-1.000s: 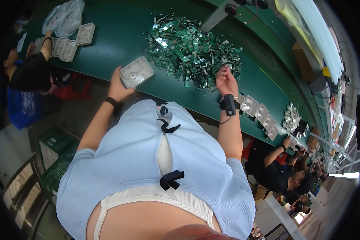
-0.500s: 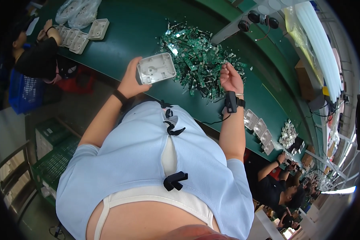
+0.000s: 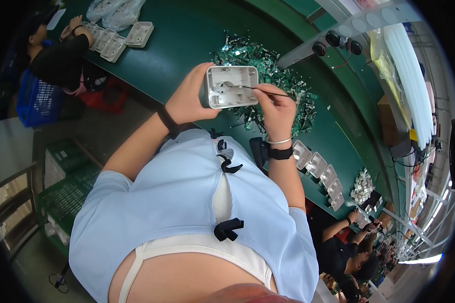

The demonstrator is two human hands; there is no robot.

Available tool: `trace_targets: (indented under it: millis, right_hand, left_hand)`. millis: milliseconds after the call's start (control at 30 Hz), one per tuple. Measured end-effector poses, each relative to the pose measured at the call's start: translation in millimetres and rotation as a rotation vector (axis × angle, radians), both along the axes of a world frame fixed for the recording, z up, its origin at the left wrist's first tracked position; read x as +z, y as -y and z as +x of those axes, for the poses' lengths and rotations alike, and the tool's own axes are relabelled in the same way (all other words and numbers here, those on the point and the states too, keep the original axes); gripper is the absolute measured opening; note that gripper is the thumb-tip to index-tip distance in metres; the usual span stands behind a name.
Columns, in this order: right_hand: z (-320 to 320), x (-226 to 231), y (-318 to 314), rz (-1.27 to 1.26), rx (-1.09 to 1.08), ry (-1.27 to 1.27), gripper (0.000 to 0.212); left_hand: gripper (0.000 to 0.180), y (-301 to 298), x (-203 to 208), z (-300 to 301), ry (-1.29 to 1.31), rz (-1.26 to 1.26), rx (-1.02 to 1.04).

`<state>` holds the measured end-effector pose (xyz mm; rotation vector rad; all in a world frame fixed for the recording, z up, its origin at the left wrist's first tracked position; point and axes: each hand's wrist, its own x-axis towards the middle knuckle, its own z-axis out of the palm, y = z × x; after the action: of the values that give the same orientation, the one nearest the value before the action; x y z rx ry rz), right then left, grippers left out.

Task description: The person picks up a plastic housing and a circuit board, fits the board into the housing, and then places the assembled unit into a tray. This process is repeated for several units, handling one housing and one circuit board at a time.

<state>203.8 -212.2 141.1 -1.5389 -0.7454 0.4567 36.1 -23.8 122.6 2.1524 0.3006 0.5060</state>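
My left hand [image 3: 189,98] grips a white plastic housing [image 3: 232,74] by its left side, tilted so its open, moulded inside faces up. Pinched in the fingers of my right hand [image 3: 278,117] is a thin dark rod-like thing [image 3: 273,93]; its exact kind is too small to tell. Its tip reaches over the right wall into the housing, near a round moulding in the middle. Behind both hands, a heap of green circuit boards [image 3: 298,93] is spread on the green table [image 3: 162,48].
White housings [image 3: 316,164] stand in a row to my right, beyond them a pile of small white parts [image 3: 362,187]. More housings [image 3: 111,48] and clear bags [image 3: 121,14] lie at far left. People [image 3: 55,63] work at both sides. A grey post [image 3: 308,50] rises behind the heap.
My right hand has come left from the heap to the housing, now with the thin rod showing in its fingers. The housing in my left hand sits farther right in the picture.
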Motion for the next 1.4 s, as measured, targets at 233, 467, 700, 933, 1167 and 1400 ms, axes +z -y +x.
trace_targets:
  millis: [233, 467, 700, 933, 1167, 1400]
  right_hand:
    - [-15, -2, -14, 0.019, 0.098, 0.597, 0.015]
    - [-18, 13, -12, -0.067, 0.125, 0.961, 0.024]
    - [-23, 8, -15, -0.055, 0.198, 0.947, 0.022]
    - [-39, 14, -14, -0.405, 0.132, 0.623, 0.013]
    - [-23, -1, -2, -0.307, 0.273, 0.317, 0.023]
    - [-26, 2, 5, -0.11, 0.198, 0.567, 0.03]
  left_hand:
    - [0.098, 10, 23, 7, 0.044, 0.038, -0.016]
    - [0.097, 15, 29, 7, 0.058, 0.076, -0.023]
    - [0.098, 18, 29, 5, 0.067, 0.052, -0.034]
    - [0.1, 17, 16, 4, 0.079, -0.031, -0.106]
    - [0.103, 9, 8, -1, -0.027, -0.091, -0.07]
    - [0.104, 2, 8, -3, -0.005, -0.504, 0.035]
